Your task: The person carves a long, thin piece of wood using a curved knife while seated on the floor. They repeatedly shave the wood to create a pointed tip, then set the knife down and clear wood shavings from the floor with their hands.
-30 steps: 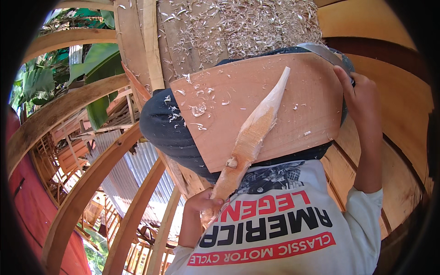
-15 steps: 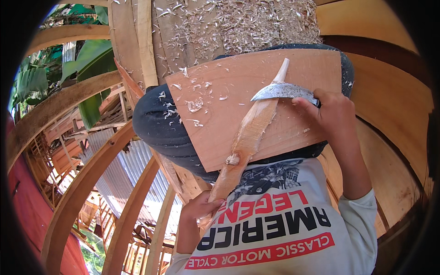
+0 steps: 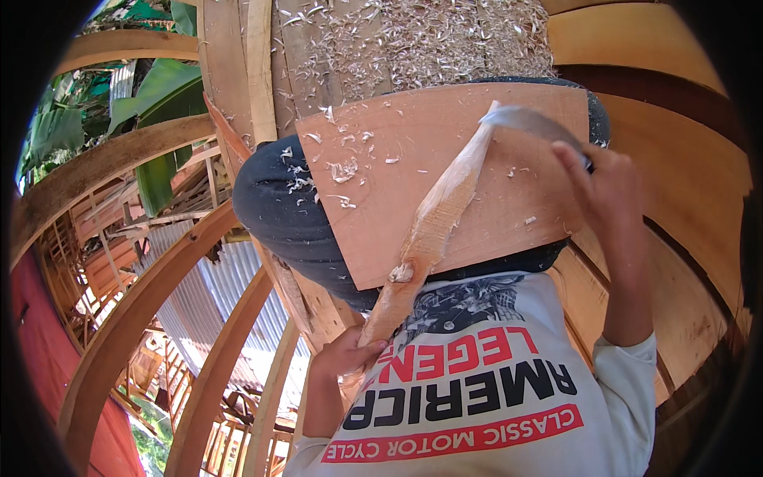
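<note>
A long, pale carved wooden stick (image 3: pixel 433 226) lies slanted across a flat reddish-brown board (image 3: pixel 381 230) that rests on my lap, over dark trousers (image 3: pixel 274 207). My left hand (image 3: pixel 343 355) grips the stick's lower end against my white printed shirt (image 3: pixel 485 397). My right hand (image 3: pixel 602 187) holds a curved metal blade (image 3: pixel 528 121), whose edge sits at the stick's upper tip near the board's far edge. Thin wood shavings (image 3: pixel 343 168) lie scattered on the board and my knee.
A thick layer of shavings (image 3: pixel 429 40) covers the planks beyond my knees. Curved wooden ribs (image 3: pixel 119 334) and wide planks (image 3: pixel 675 262) surround me. Below on the left are corrugated metal sheets (image 3: pixel 199 294) and green leaves (image 3: pixel 163 95).
My right hand came in from the board's right edge with the blade, set it on the stick, and has moved it up to the stick's tip. My left hand has kept its hold.
</note>
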Demonstrator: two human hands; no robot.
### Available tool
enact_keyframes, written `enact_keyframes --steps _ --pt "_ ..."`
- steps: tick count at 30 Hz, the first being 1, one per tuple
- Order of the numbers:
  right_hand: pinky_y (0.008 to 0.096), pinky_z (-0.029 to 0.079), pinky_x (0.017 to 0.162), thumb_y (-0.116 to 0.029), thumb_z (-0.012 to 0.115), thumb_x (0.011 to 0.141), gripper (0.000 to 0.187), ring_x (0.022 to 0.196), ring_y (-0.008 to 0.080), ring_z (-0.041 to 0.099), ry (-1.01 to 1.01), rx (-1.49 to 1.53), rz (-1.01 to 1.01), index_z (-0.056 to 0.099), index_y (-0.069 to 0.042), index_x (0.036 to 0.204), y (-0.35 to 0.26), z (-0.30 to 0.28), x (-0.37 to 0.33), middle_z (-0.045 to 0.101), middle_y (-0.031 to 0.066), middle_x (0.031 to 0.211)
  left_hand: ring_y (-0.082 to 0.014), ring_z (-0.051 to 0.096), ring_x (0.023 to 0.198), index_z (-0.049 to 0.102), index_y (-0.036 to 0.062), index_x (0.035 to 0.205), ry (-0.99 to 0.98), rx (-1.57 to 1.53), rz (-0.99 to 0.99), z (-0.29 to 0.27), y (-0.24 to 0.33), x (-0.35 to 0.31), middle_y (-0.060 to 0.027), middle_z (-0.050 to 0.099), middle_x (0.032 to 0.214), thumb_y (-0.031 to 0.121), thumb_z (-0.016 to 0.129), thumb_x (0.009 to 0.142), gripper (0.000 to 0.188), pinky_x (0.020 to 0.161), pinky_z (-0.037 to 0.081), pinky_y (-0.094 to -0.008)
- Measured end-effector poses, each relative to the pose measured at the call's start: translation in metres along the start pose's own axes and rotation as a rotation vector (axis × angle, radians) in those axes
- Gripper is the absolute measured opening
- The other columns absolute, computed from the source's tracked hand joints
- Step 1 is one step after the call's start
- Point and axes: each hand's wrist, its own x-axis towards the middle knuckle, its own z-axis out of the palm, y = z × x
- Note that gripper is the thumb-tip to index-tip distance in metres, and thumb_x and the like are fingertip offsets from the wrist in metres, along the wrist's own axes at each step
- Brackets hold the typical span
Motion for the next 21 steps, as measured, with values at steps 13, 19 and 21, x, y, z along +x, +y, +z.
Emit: enact_keyframes --steps 13,19,21 --pt "0.0386 0.052 0.056 -0.071 0.055 0.077 0.070 0.059 0.0308 0.065 -0.067 -0.077 -0.169 0.072 -0.003 0.078 -0.021 0.024 -0.001 0.064 0.0166 0.062 -0.0100 0.057 0.085 0.057 -0.0039 0.115 0.078 0.021 0.152 0.017 0.010 0.002 -0.0060 0.065 0.095 0.019 0.057 0.095 0.031 0.075 0.048 -0.0270" --pt "0.0413 0.050 0.058 -0.068 0.050 0.084 0.074 0.061 0.0361 0.065 0.100 -0.024 0.069 0.070 0.003 0.079 0.026 0.029 0.037 0.061 0.0224 0.062 -0.0092 0.056 0.082 0.059 -0.0042 0.112 0.061 0.035 0.104 0.010 0.008 0.004 -0.0039 0.064 0.091 0.021 0.057 0.095 0.030 0.072 0.048 -0.0258" --pt "0.0421 0.049 0.058 -0.066 0.049 0.086 0.073 0.062 0.0368 0.065 0.036 0.060 0.223 0.069 0.004 0.079 0.049 0.004 0.055 0.060 0.0238 0.061 -0.0081 0.055 0.079 0.059 -0.0042 0.111 0.095 0.081 0.192 0.012 -0.001 0.003 -0.0026 0.063 0.089 0.021 0.056 0.095 0.030 0.070 0.047 -0.0248"
